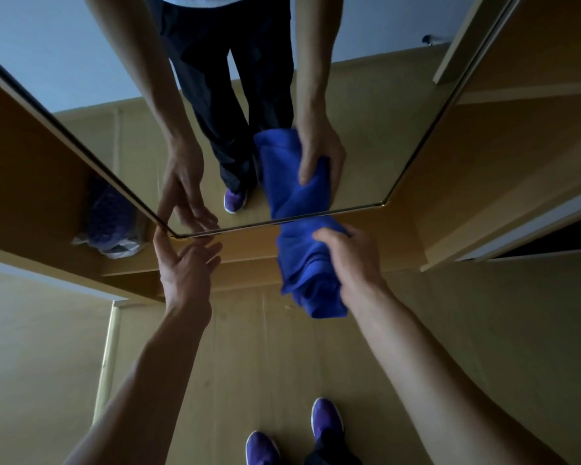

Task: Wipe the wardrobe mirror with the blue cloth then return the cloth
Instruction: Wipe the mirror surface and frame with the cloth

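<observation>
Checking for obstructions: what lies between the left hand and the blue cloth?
In the head view, nothing: only the bare wooden wardrobe panel under the mirror separates the open left hand from the blue cloth, held by the right hand.

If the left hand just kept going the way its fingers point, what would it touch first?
Most likely the mirror, at its bottom left corner. The left hand is open, fingertips already at or nearly touching that corner's frame, with their reflection just beyond. Depth is hard to judge, so contact may already exist.
</observation>
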